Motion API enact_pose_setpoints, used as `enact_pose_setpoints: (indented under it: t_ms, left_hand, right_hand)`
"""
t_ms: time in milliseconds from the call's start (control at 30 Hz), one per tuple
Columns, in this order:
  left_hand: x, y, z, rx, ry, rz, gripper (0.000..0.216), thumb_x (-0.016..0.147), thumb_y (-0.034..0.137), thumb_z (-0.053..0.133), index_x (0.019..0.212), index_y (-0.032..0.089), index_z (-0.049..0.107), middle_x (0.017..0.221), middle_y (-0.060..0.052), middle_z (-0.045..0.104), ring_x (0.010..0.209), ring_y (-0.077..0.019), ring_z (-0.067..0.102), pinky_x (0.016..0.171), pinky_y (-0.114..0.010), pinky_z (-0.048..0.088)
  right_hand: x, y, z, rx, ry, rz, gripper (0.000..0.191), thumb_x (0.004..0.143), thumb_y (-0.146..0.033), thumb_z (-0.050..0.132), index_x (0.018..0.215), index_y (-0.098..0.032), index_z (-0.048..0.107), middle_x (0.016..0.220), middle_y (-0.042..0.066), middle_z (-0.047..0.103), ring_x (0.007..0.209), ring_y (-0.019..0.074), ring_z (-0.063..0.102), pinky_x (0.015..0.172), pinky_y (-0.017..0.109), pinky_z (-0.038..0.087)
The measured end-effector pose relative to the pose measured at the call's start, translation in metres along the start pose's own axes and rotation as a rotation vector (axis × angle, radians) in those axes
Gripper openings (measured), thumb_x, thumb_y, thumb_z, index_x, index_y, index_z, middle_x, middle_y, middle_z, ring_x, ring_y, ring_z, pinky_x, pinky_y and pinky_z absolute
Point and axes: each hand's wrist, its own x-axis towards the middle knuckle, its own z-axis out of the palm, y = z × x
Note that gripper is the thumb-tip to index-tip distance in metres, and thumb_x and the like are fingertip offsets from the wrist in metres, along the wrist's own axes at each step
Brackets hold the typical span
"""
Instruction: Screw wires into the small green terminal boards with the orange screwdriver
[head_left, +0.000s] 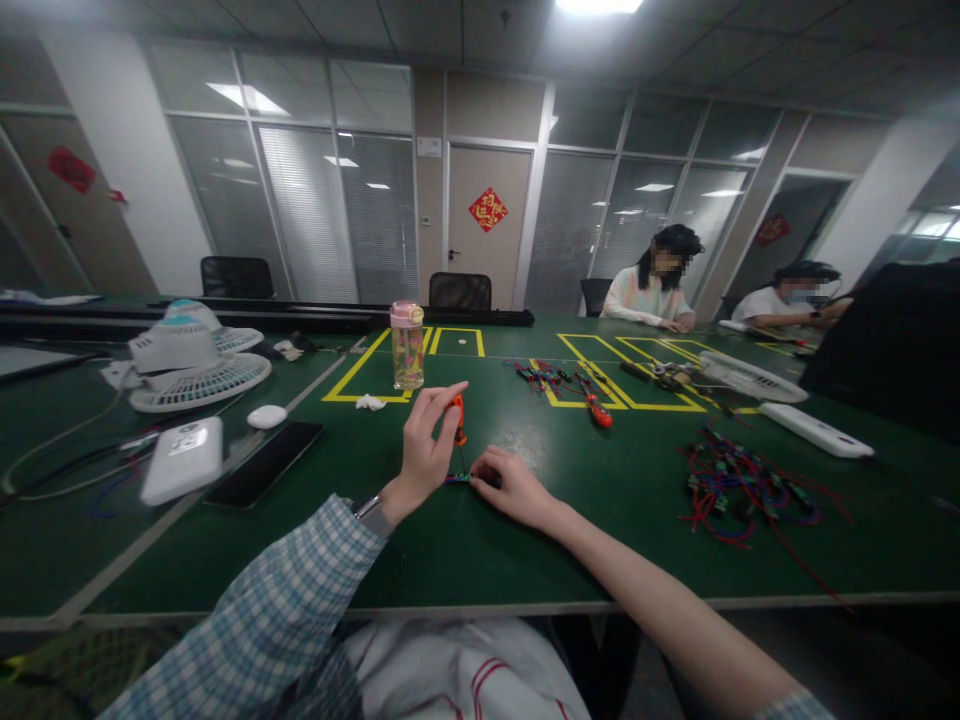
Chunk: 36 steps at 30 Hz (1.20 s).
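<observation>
My left hand (429, 445) is closed on the orange handle of a screwdriver (460, 425). The screwdriver stands nearly upright, its thin shaft pointing down at a small green circuit board (459, 478) on the table. My right hand (514, 487) rests on the tabletop and pinches the right end of that board between its fingertips. Wires appear at the board's left end, partly hidden by my left hand. Whether the screwdriver's tip touches the board is too small to make out.
Wired boards lie in a tangled pile (739, 485) on the right and a smaller bunch (538, 375) farther back. A red screwdriver (598, 410) lies near that bunch. A bottle (407, 345), phone (266, 463), power bank (182, 460) and white fans (199, 385) stand leftward. Two people sit across.
</observation>
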Motion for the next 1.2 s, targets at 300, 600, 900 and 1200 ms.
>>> enact_pose_setpoints:
  t_ms: [300, 600, 900, 1200]
  left_hand:
    - [0.0006, -0.0017, 0.0017, 0.041, 0.045, 0.012, 0.028, 0.092, 0.025, 0.052, 0.118, 0.02, 0.058, 0.095, -0.004, 0.058, 0.09, -0.0159, 0.056, 0.083, -0.031, 0.047]
    - [-0.0001, 0.0012, -0.0002, 0.005, -0.001, 0.001, 0.03, 0.096, 0.02, 0.04, 0.122, 0.019, 0.055, 0.103, -0.006, 0.059, 0.096, -0.0161, 0.057, 0.086, -0.031, 0.046]
    - [0.0004, 0.0006, -0.0005, 0.049, 0.052, 0.044, 0.026, 0.094, 0.024, 0.044, 0.113, 0.019, 0.061, 0.097, -0.005, 0.053, 0.091, -0.0156, 0.055, 0.081, -0.029, 0.047]
    - [0.0007, -0.0006, 0.0018, 0.02, 0.04, 0.012, 0.029, 0.093, 0.024, 0.049, 0.121, 0.019, 0.055, 0.102, -0.006, 0.061, 0.095, -0.0166, 0.058, 0.087, -0.033, 0.047]
  right_hand:
    - [0.0004, -0.0013, -0.0013, -0.018, 0.002, 0.009, 0.007, 0.078, -0.009, 0.061, 0.078, -0.016, 0.061, 0.075, 0.0, 0.054, 0.068, 0.0131, 0.052, 0.064, 0.024, 0.042]
    - [-0.0006, -0.0027, -0.002, 0.003, -0.001, 0.008, 0.008, 0.078, -0.008, 0.06, 0.079, -0.016, 0.061, 0.077, 0.0, 0.054, 0.068, 0.013, 0.053, 0.064, 0.024, 0.043]
    - [0.0005, -0.0019, -0.0011, -0.011, -0.002, 0.001, 0.007, 0.078, -0.009, 0.061, 0.079, -0.016, 0.062, 0.077, 0.001, 0.055, 0.068, 0.013, 0.053, 0.064, 0.024, 0.043]
    - [-0.0006, -0.001, -0.0016, -0.033, 0.0, -0.013, 0.007, 0.079, -0.009, 0.061, 0.08, -0.016, 0.061, 0.079, 0.001, 0.055, 0.07, 0.0131, 0.053, 0.065, 0.024, 0.043]
